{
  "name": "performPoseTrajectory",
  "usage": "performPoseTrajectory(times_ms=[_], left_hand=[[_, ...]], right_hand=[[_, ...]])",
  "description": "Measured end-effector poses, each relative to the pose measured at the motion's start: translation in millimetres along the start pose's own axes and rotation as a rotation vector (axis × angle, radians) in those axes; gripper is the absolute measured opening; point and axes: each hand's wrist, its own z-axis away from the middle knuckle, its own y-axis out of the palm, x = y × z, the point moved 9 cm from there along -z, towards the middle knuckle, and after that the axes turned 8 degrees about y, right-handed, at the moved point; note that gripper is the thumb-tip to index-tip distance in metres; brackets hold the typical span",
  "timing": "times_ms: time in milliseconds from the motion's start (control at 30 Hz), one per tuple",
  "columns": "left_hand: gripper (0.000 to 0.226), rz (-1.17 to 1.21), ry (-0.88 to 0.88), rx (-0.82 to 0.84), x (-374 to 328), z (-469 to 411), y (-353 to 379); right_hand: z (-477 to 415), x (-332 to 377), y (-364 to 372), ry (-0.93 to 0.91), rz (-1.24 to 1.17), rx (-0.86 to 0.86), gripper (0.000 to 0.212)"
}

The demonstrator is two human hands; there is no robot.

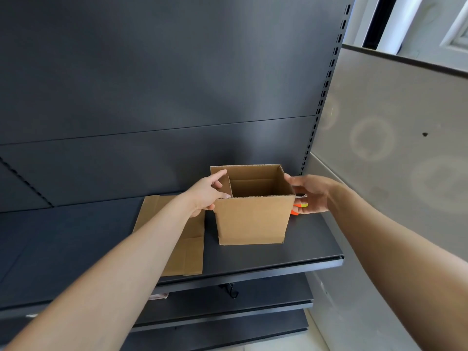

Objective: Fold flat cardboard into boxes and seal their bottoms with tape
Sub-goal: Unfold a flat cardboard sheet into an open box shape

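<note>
At the 9 o'clock wall of an open-topped brown cardboard box (pixel 253 216), the left hand (pixel 203 196) pinches the rim, the right hand (pixel 312 195) touches the 3 o'clock wall with its grip unclear, and the box stands on a dark grey metal shelf (pixel 311 239) with a flat brown cardboard sheet (pixel 192 247) at its 9 o'clock.

Both of our arms are bare, uncovered from the near edge of view all the way to the fingertips. Left of the cardboard box (pixel 253 219), our left forearm (pixel 121 269) runs slim and smooth into the left hand (pixel 202 196). Right of the box, our right forearm (pixel 392 249) looks broader nearest the camera and narrows toward the right hand (pixel 312 193).
</note>
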Motion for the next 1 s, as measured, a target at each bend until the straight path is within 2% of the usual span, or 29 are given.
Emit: performPoseTrajectory(times_ms=[133, 367, 500, 567, 633, 700, 867, 1000], left_hand=[[0.070, 0.002, -0.004, 0.012, 3, -2, 2], [0.068, 0.030, 0.002, 0.099, 7, 0, 8], [0.065, 0.087, 0.005, 0.125, 7, 4, 8], [0.075, 0.145, -0.008, 0.188, 7, 9, 9], [0.090, 0.188, -0.029, 0.258, 8, 13, 11], [0.096, 0.174, -0.036, 0.271, 9, 15, 12], [0.093, 0.085, -0.005, 0.195, 7, 10, 13], [0.091, 0.086, -0.003, 0.207, 8, 8, 12]], right_hand=[[-4, -2, 6, 0.014, 0.044, -0.031, 0.040], [-10, -2, 21, -0.011, 0.184, -0.152, 0.016], [-16, -11, 22, 0.027, 0.205, -0.194, 0.017], [-16, -12, 22, 0.029, 0.209, -0.192, 0.013], [-17, -11, 21, 0.035, 0.198, -0.191, 0.013], [-18, -13, 20, 0.046, 0.168, -0.189, 0.013], [-19, -13, 12, 0.044, 0.039, -0.202, 0.033], [-14, -9, 13, -0.005, -0.037, -0.222, 0.030]])
